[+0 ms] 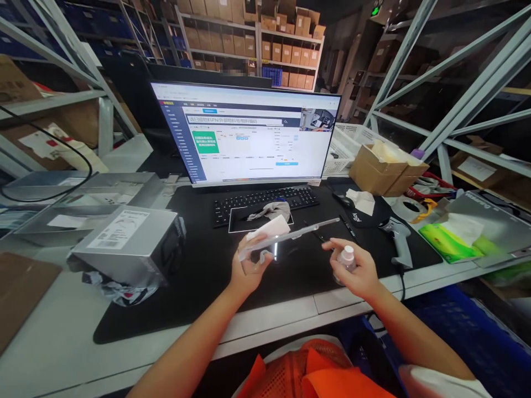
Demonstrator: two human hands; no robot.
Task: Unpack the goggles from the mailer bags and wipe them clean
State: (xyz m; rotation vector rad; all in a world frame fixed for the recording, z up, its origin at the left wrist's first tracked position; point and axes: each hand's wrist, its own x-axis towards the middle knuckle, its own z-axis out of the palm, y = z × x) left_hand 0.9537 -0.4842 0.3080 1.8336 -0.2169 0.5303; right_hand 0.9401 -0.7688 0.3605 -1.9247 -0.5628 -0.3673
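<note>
My left hand (249, 272) is closed around one end of a thin, pale flat panel (305, 231), seen nearly edge-on and tilted up toward the right. A folded white tissue (274, 225) is also in that hand, against the panel's far side. In my right hand (360, 272) is a small clear bottle with a white cap (347, 254), gripped upright with the index finger pointing toward the panel. Behind the panel, a grey cloth (276, 210) rests on a dark, white-edged flat sheet (240, 220) that overlaps the keyboard (302, 196).
A monitor (257, 138) stands behind the keyboard. To the left sits a grey labelled box (124, 235). A barcode scanner (399, 243), mouse (345, 202), black pen (347, 225), green tissue pack (450, 240) and cardboard boxes (379, 171) are on the right.
</note>
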